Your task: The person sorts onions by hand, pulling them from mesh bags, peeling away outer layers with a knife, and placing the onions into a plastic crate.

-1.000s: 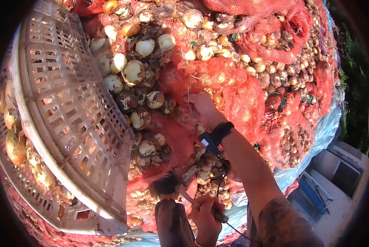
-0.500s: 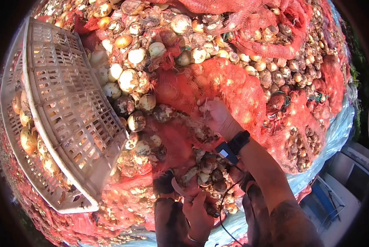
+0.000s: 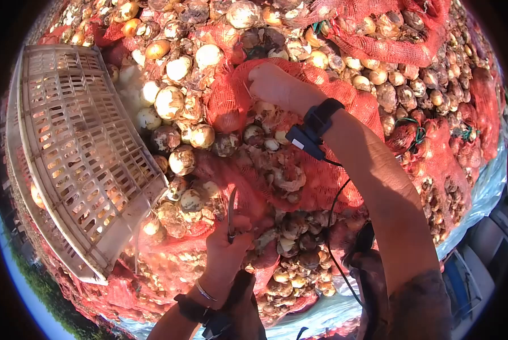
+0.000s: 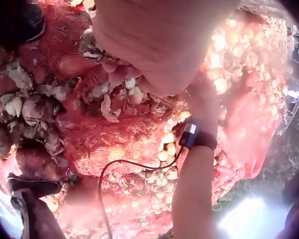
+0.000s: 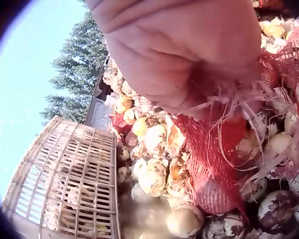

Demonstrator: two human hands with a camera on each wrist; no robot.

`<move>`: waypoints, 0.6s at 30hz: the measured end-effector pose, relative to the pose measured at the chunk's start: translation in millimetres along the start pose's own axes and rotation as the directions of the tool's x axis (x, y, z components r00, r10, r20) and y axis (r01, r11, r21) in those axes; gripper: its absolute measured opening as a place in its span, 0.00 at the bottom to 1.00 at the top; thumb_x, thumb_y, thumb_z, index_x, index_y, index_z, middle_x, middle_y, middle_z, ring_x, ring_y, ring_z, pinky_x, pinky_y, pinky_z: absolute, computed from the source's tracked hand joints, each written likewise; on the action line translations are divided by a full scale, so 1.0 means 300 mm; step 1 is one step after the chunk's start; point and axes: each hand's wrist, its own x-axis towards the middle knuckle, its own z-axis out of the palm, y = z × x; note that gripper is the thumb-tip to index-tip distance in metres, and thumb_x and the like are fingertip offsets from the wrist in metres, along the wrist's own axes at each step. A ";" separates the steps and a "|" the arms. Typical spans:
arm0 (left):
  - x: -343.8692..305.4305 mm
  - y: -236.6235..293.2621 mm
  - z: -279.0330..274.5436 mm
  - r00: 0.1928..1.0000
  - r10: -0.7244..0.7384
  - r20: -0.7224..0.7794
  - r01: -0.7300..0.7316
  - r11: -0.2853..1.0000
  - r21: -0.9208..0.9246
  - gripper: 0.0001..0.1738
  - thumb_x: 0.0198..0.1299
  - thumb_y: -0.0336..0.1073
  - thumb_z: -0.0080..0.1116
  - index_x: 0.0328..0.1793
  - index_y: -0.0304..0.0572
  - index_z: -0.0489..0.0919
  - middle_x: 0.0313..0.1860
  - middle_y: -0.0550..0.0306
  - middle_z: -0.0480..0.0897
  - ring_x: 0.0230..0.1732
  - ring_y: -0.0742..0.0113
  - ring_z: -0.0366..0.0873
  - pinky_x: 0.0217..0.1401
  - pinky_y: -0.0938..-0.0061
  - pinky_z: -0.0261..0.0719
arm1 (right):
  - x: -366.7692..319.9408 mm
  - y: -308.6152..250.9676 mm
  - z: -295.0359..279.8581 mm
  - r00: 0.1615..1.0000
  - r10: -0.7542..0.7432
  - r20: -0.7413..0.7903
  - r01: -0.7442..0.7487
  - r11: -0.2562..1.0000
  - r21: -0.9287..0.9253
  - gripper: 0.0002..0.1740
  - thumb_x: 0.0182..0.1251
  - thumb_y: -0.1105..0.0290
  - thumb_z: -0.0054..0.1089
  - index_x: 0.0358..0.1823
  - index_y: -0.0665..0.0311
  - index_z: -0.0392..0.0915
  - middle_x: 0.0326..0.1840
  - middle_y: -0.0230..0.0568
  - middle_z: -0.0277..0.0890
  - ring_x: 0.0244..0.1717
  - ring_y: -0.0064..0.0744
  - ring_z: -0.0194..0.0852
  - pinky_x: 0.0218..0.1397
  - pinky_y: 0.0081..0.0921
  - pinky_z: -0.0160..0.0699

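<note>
In the head view my right hand [image 3: 276, 85] grips the edge of a red mesh bag [image 3: 228, 93]. Frayed strands [image 5: 226, 114] of the mesh trail out from under its curled fingers in the right wrist view. Lower down, my left hand [image 3: 227, 252] holds a small knife [image 3: 231, 212] with its thin curved blade pointing up. Below the lifted edge lie onions [image 3: 254, 135] and loose dry skins [image 3: 288, 178] among the netting. The left wrist view shows the left hand [image 4: 154, 40] large and close, its knife hidden there.
A pale slatted plastic crate [image 3: 90, 147] stands tilted at the left, with onions visible through its slots. Loose onions [image 3: 169, 102] lie beside it. More red mesh bags [image 3: 373, 48] of onions cover the heap. A black cable [image 3: 330, 221] hangs from the right wrist.
My right hand has drawn the mesh edge up and away, baring onions and skins below. The left hand has moved up and left, and its knife now points upward. The head view has shifted.
</note>
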 end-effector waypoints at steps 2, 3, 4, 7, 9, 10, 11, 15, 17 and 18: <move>0.193 0.026 0.014 0.840 0.515 0.170 -0.529 0.710 0.465 0.19 0.56 0.24 0.59 0.56 0.42 0.79 0.50 0.48 0.82 0.37 0.60 0.85 0.35 0.71 0.82 | -0.005 -0.016 -0.047 0.990 -0.116 0.080 0.140 0.725 -0.675 0.06 0.58 0.71 0.61 0.28 0.67 0.80 0.31 0.33 0.76 0.36 0.34 0.81 0.44 0.33 0.81; 0.285 0.056 0.029 0.598 0.711 0.370 -0.722 0.277 0.634 0.23 0.52 0.23 0.59 0.57 0.44 0.79 0.56 0.46 0.81 0.41 0.56 0.85 0.37 0.68 0.83 | -0.023 0.026 -0.059 0.997 -0.082 -0.003 0.063 0.795 -0.604 0.07 0.58 0.70 0.62 0.33 0.68 0.81 0.33 0.35 0.78 0.36 0.35 0.81 0.44 0.32 0.81; 0.361 0.085 0.053 0.570 0.678 0.464 -0.710 0.123 0.693 0.24 0.49 0.24 0.59 0.55 0.46 0.80 0.60 0.46 0.78 0.43 0.53 0.85 0.39 0.66 0.84 | -0.037 0.066 -0.073 0.996 -0.038 -0.083 -0.011 0.852 -0.523 0.11 0.58 0.70 0.62 0.38 0.70 0.83 0.35 0.37 0.80 0.36 0.37 0.82 0.43 0.31 0.81; 0.577 0.133 0.144 0.521 0.615 0.592 -0.581 -0.253 0.774 0.22 0.48 0.30 0.61 0.54 0.48 0.81 0.68 0.45 0.72 0.41 0.53 0.83 0.39 0.64 0.84 | -0.091 0.001 -0.144 0.983 0.175 0.048 -0.163 0.966 -0.200 0.14 0.58 0.70 0.63 0.44 0.70 0.83 0.41 0.44 0.83 0.40 0.42 0.82 0.46 0.31 0.80; 0.690 0.184 0.168 0.525 0.552 0.647 -0.435 -0.480 0.762 0.21 0.51 0.36 0.60 0.54 0.45 0.80 0.66 0.45 0.74 0.38 0.53 0.82 0.37 0.63 0.83 | -0.087 0.035 -0.114 0.991 0.135 -0.027 -0.137 0.983 -0.124 0.14 0.59 0.70 0.62 0.44 0.70 0.83 0.43 0.46 0.83 0.42 0.44 0.82 0.47 0.32 0.80; 0.724 0.201 0.142 0.508 0.545 0.667 -0.376 -0.557 0.741 0.21 0.52 0.36 0.59 0.55 0.43 0.79 0.61 0.45 0.76 0.36 0.54 0.82 0.37 0.63 0.83 | -0.089 0.061 -0.098 0.989 0.111 -0.100 -0.115 0.993 -0.032 0.14 0.60 0.70 0.62 0.44 0.70 0.83 0.44 0.48 0.83 0.43 0.46 0.82 0.48 0.33 0.80; 0.748 0.212 0.107 0.493 0.533 0.688 -0.309 -0.632 0.711 0.22 0.52 0.35 0.59 0.55 0.42 0.79 0.57 0.46 0.78 0.35 0.54 0.82 0.37 0.63 0.83 | -0.089 0.104 -0.087 0.989 0.102 -0.109 -0.105 0.994 -0.026 0.14 0.60 0.70 0.62 0.44 0.70 0.83 0.44 0.48 0.83 0.43 0.46 0.82 0.48 0.33 0.80; 0.655 0.243 0.016 0.520 0.520 0.678 -0.133 -0.735 0.665 0.12 0.53 0.36 0.60 0.44 0.45 0.83 0.35 0.57 0.78 0.31 0.58 0.81 0.31 0.62 0.79 | -0.096 0.174 -0.033 0.937 -0.303 -0.173 0.202 0.877 -0.436 0.13 0.60 0.71 0.59 0.44 0.68 0.84 0.43 0.49 0.83 0.41 0.47 0.83 0.47 0.34 0.81; 0.588 0.294 -0.046 0.655 0.445 0.611 -0.057 -0.778 0.626 0.08 0.54 0.35 0.59 0.41 0.48 0.82 0.36 0.58 0.77 0.31 0.60 0.82 0.32 0.63 0.79 | -0.107 0.154 0.017 0.914 -0.390 -0.113 0.268 0.789 -0.553 0.13 0.60 0.71 0.58 0.43 0.67 0.84 0.42 0.49 0.83 0.40 0.48 0.83 0.47 0.35 0.82; 0.584 0.293 -0.103 0.639 0.466 0.612 -0.096 -0.741 0.665 0.07 0.54 0.36 0.59 0.40 0.48 0.82 0.38 0.58 0.77 0.32 0.62 0.83 0.32 0.63 0.80 | -0.105 0.137 0.054 0.957 -0.284 0.064 0.259 0.733 -0.628 0.13 0.59 0.71 0.58 0.44 0.66 0.84 0.41 0.49 0.83 0.40 0.48 0.83 0.46 0.37 0.82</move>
